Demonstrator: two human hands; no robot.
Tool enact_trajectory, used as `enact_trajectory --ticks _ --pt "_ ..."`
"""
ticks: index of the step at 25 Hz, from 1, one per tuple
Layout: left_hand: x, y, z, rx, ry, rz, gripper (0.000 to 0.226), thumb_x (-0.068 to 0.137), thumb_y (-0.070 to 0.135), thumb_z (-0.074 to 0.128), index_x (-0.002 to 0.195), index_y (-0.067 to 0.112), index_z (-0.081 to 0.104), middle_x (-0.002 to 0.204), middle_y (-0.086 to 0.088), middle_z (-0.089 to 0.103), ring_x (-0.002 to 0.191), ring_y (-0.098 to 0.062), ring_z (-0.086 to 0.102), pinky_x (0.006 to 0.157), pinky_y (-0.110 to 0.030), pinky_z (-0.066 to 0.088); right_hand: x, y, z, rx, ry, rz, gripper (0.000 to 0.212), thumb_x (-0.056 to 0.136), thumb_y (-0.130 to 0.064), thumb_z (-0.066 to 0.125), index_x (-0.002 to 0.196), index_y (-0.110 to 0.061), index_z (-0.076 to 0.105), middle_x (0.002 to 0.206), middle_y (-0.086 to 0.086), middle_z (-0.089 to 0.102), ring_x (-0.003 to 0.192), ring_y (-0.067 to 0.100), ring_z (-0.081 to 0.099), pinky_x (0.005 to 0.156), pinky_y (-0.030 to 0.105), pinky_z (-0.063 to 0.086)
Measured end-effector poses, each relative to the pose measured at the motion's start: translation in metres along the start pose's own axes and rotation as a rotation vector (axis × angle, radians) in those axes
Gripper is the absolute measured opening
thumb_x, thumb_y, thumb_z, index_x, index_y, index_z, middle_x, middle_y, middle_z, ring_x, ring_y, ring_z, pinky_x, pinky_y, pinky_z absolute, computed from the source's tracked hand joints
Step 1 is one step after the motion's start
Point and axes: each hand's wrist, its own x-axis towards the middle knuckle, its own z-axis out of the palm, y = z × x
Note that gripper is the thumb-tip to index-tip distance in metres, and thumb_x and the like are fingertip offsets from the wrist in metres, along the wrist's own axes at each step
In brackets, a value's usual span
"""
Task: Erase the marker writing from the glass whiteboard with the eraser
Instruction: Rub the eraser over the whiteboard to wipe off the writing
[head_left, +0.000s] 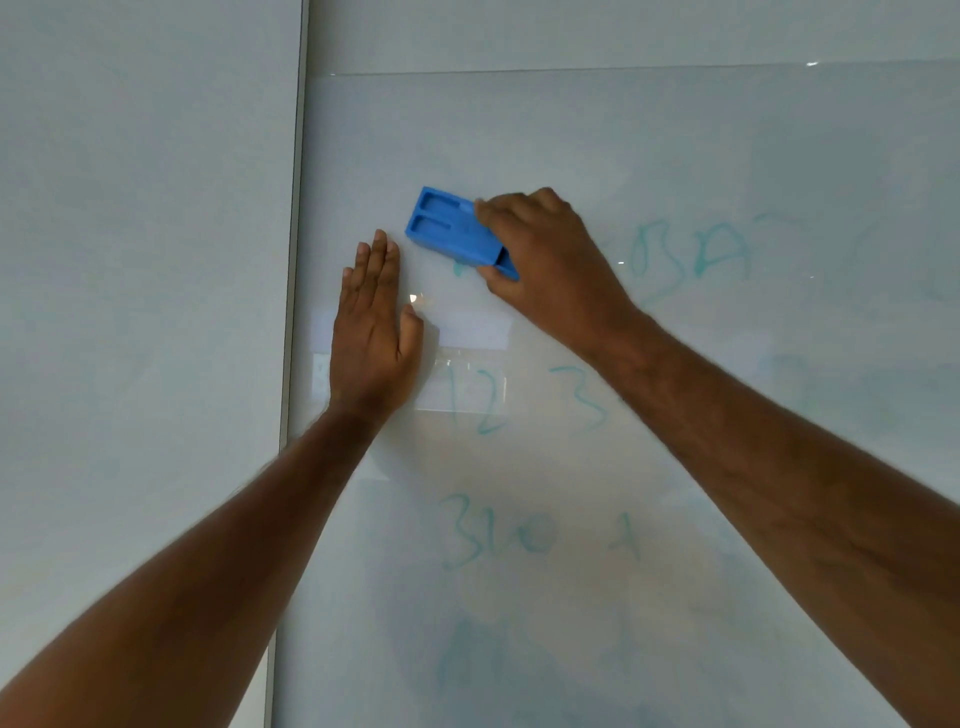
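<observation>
One blue eraser (453, 230), one glass board (623, 156), two hands. The right hand (545, 254) grips the eraser's right end, fingers curled round it, holding it against the board's upper middle, above faint teal writing (670, 254). The left hand (371, 332) lies flat on the glass, fingers straight and together, just beside the eraser.

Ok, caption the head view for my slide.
Right hand wipes blue eraser across glass board; left hand braces flat.

I see the blue eraser (451, 231) flat on the glass whiteboard (623, 156), tilted, up near its left edge. Faint green marker writing (675, 254) sits beside and below it.
</observation>
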Motion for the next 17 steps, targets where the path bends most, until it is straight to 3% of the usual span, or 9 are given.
enact_trajectory --ticks 6,12,17 --pt "-0.007 -0.017 -0.003 0.145 -0.030 0.050 0.066 0.110 0.027 0.032 0.171 0.003 0.024 0.180 -0.013 0.019 0.169 -0.031 0.013 0.139 -0.046 0.008 -0.049 0.014 0.000 -0.100 -0.069 -0.179 0.057 0.092 -0.025 0.064 0.144 -0.004 0.054 0.139 0.012 0.060 0.116 0.036 0.056 0.100 0.047 0.044" --pt "-0.007 -0.022 0.000 0.141 -0.009 -0.003 0.066 0.111 0.029 0.030 0.172 0.006 0.020 0.182 -0.009 0.015 0.170 -0.027 0.009 0.139 -0.047 0.010 0.003 0.033 -0.010 -0.058 0.042 -0.010 0.058 0.094 -0.029 0.064 0.146 -0.007 0.052 0.138 0.009 0.060 0.118 0.035 0.052 0.103 0.045 0.042" --pt "-0.007 -0.019 -0.001 0.128 0.004 -0.015 0.065 0.111 0.025 0.033 0.171 0.003 0.022 0.181 -0.011 0.018 0.169 -0.029 0.011 0.139 -0.046 0.010 0.012 -0.001 0.010 -0.020 0.040 -0.086 0.059 0.095 -0.032 0.062 0.147 -0.007 0.051 0.141 0.007 0.058 0.118 0.034 0.052 0.100 0.045 0.042"
